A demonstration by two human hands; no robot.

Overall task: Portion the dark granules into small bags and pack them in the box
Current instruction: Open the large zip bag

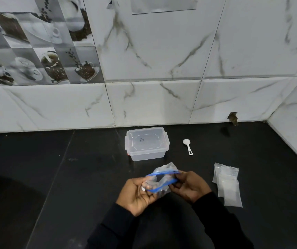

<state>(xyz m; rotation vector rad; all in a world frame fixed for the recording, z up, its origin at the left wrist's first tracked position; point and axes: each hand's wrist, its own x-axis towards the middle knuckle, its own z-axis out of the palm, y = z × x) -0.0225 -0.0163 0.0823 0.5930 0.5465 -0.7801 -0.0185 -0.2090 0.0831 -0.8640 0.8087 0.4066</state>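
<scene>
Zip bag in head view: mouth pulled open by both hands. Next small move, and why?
Probably free the right hand and reach for the white scoop, the left hand holding the zip bag open. Its blue-zip mouth already gapes, the scoop lies untouched right of the lidded box, and the small bags look empty.

Your left hand [137, 194] and right hand [189, 187] cover much of the crumpled zip bag [162, 178], so you cannot tell what it holds. The mark on the lid of the box [146, 143] is too small to read. The small bags [227, 184] overlap, which hides their count. Your sleeves [119, 229] run off the bottom edge.
</scene>
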